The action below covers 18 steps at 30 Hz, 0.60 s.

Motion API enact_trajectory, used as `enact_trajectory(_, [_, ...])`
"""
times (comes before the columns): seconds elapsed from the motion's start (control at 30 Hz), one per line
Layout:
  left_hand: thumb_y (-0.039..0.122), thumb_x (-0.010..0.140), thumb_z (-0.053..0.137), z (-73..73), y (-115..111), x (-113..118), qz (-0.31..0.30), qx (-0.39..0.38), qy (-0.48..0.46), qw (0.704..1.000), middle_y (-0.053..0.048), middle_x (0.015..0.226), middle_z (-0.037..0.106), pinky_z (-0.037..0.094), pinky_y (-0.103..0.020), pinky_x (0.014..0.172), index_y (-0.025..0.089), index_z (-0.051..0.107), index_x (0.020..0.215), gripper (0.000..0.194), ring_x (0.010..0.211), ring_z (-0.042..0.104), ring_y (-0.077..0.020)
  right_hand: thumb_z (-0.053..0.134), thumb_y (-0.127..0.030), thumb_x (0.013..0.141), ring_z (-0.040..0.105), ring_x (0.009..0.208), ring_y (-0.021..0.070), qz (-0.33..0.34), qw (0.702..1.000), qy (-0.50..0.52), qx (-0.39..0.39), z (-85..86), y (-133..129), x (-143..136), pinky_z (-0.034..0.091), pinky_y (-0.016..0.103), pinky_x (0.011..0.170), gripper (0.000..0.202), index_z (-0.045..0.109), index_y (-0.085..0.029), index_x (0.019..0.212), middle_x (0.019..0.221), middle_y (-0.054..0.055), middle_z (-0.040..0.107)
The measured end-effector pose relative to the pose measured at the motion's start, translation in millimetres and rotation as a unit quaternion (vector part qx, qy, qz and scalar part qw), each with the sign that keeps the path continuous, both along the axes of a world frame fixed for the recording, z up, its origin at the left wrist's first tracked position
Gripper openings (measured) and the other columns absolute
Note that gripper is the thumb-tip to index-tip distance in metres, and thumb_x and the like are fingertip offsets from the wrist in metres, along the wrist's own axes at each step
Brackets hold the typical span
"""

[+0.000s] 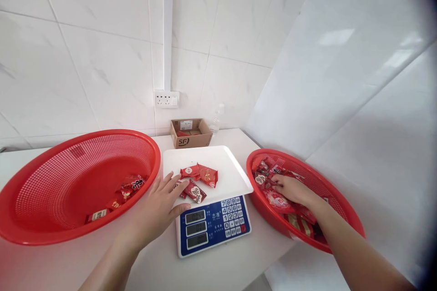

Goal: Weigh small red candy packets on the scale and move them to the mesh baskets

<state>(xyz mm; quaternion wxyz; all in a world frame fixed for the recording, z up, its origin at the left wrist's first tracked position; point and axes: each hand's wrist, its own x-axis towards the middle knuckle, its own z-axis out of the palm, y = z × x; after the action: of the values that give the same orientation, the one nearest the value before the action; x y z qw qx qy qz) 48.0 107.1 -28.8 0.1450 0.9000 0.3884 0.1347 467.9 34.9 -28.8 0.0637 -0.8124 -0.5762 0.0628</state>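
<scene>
My left hand [160, 208] is open, fingers spread over the left edge of the white weighing tray [228, 179]. Its fingertips are beside several red snack packets [196, 191] lying on that tray, partly covering one. The tray sits on a blue digital scale [214, 227] with displays and a keypad. My right hand [296, 189] reaches into the right red basket [344, 211], which holds many wrapped packets [278, 202]. Its fingers are bent together around a small dark red packet [269, 183], partly hidden by them.
At the left stands a larger red perforated basket [102, 138] with several packets on its near right side. Behind the scale are a small cardboard box [193, 140] and a clear plastic bottle [216, 120]. A power socket [166, 99] is on the tiled wall.
</scene>
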Motion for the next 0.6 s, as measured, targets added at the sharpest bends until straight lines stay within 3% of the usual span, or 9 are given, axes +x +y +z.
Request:
enact_trajectory(0.2, [0.051, 0.093, 0.041, -2.6, 2.2, -2.1, -0.004, 0.001, 0.004, 1.000, -0.007, 0.151, 0.033, 0.024, -0.059, 0.109, 0.029, 0.035, 0.144, 0.056, 0.141, 0.018, -0.0323, 0.050, -0.024, 0.075, 0.064, 0.067, 0.0175, -0.017, 0.998, 0.057, 0.026, 9.2, 4.2, 2.3, 0.044, 0.027, 0.062, 0.013, 0.061, -0.022, 0.069, 0.070, -0.001, 0.069])
enact_trajectory(0.47, [0.051, 0.093, 0.041, -3.4, 1.8, -3.5, -0.002, 0.000, 0.003, 1.000, -0.008, 0.150, 0.035, 0.025, -0.059, 0.109, 0.028, 0.035, 0.143, 0.056, 0.141, 0.020, -0.0326, 0.044, -0.031, 0.079, 0.065, 0.085, 0.0211, -0.094, 0.981, 0.074, 0.155, 26.6, 9.0, 5.1, 0.047, 0.033, 0.077, 0.021, 0.061, -0.021, 0.086, 0.091, 0.006, 0.071])
enact_trajectory(0.6, [0.050, 0.093, 0.042, -5.0, 2.4, -4.0, -0.001, 0.004, -0.003, 1.000, -0.007, 0.150, 0.035, 0.025, -0.057, 0.109, 0.029, 0.036, 0.143, 0.055, 0.141, 0.019, -0.0317, 0.042, -0.036, 0.081, 0.064, 0.094, 0.0226, -0.110, 0.969, 0.093, 0.200, 36.3, 10.2, -9.8, 0.047, 0.036, 0.084, 0.028, 0.060, -0.019, 0.095, 0.100, 0.009, 0.070])
